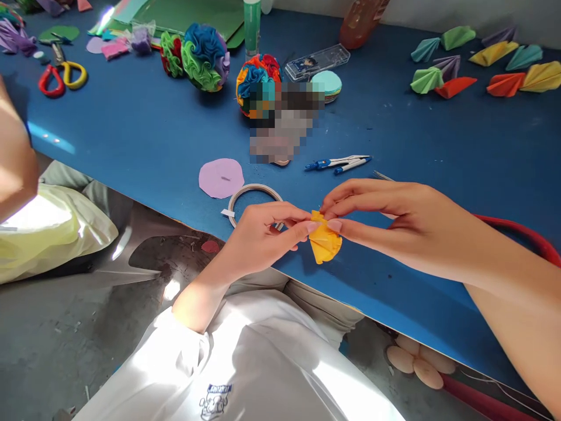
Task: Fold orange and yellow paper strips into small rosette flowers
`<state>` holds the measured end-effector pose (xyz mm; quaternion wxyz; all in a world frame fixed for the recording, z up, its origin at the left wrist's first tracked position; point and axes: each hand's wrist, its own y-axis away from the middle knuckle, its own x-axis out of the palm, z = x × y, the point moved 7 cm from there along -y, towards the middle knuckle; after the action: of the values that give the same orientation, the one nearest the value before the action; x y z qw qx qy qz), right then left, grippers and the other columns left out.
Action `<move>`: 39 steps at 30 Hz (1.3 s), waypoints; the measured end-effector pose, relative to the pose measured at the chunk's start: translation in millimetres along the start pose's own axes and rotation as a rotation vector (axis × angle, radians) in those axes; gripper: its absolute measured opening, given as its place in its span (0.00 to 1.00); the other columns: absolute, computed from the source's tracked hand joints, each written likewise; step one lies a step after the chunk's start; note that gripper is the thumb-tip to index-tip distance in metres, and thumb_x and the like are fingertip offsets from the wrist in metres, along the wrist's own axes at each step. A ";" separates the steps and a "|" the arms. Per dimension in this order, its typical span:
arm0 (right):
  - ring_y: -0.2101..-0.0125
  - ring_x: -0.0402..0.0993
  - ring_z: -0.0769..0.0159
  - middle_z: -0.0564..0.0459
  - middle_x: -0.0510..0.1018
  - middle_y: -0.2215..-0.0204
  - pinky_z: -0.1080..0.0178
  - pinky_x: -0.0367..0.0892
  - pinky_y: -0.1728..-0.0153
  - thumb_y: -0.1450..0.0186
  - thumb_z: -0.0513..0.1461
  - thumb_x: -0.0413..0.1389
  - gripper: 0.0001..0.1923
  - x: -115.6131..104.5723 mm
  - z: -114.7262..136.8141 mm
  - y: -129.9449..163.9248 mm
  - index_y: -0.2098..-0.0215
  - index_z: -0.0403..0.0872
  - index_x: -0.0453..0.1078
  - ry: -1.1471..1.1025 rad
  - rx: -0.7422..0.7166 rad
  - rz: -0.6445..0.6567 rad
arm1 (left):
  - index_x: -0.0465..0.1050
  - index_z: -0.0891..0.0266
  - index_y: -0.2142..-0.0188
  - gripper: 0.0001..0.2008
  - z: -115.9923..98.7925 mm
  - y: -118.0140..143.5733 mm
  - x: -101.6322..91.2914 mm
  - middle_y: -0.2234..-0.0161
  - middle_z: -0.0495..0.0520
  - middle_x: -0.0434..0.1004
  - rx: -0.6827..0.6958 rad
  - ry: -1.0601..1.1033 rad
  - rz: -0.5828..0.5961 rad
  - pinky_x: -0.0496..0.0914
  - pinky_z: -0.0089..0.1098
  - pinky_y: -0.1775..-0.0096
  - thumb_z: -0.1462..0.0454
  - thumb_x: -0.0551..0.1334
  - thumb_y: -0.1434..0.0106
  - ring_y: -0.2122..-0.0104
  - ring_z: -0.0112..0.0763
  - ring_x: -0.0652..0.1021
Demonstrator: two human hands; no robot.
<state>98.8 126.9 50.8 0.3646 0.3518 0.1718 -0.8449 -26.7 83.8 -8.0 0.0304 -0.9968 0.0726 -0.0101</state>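
A small piece of yellow pleated paper [326, 242] is held over the front edge of the blue table. My left hand [267, 234] pinches its left side between thumb and fingers. From the right, my right hand [394, 222] grips its upper right edge with thumb and fingertips. The folds spread downward like a fan. Just behind my left hand lies a roll of tape [232, 202] with a loose white end, partly hidden by the hand. A lilac paper disc [220, 178] sits beside the roll.
Behind my hands lies a blue-and-white compass [337, 162]. Ruffled paper balls [205, 57], a glue stick [252, 29] and a stack of paper circles [326, 86] stand farther back. Folded paper fans [506, 85] are at right, scissors [61, 73] at left. Another person's arm [15, 152] enters at left.
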 end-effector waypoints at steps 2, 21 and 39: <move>0.69 0.77 0.66 0.53 0.79 0.66 0.66 0.62 0.80 0.36 0.44 0.55 0.10 1.7 -1.6 2.1 0.70 0.52 0.77 0.016 0.012 -0.017 | 0.79 0.64 0.66 0.07 -0.8 0.1 -0.1 0.69 0.52 0.79 0.017 -0.035 -0.005 0.75 0.19 0.75 0.62 0.64 0.39 0.74 0.21 0.77; 0.75 0.72 0.66 0.54 0.79 0.69 0.62 0.62 0.74 0.38 0.43 0.55 0.09 8.0 -4.9 2.2 0.73 0.50 0.74 0.054 0.022 -0.045 | 0.79 0.64 0.68 0.06 -5.6 2.7 0.6 0.70 0.52 0.79 0.108 -0.180 -0.038 0.68 0.17 0.81 0.64 0.64 0.39 0.75 0.21 0.75; 0.73 0.72 0.65 0.54 0.77 0.73 0.62 0.64 0.73 0.38 0.35 0.54 0.09 2.7 17.6 10.8 0.75 0.49 0.70 0.241 -0.016 -0.315 | 0.77 0.60 0.66 0.03 -31.3 23.8 0.3 0.68 0.48 0.79 0.633 -0.556 -0.356 0.75 0.23 0.70 0.68 0.64 0.39 0.70 0.22 0.78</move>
<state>97.2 108.6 60.7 0.2072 0.4165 0.2738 -0.8418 -30.6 58.4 21.7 0.3498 -0.9003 -0.1175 0.2309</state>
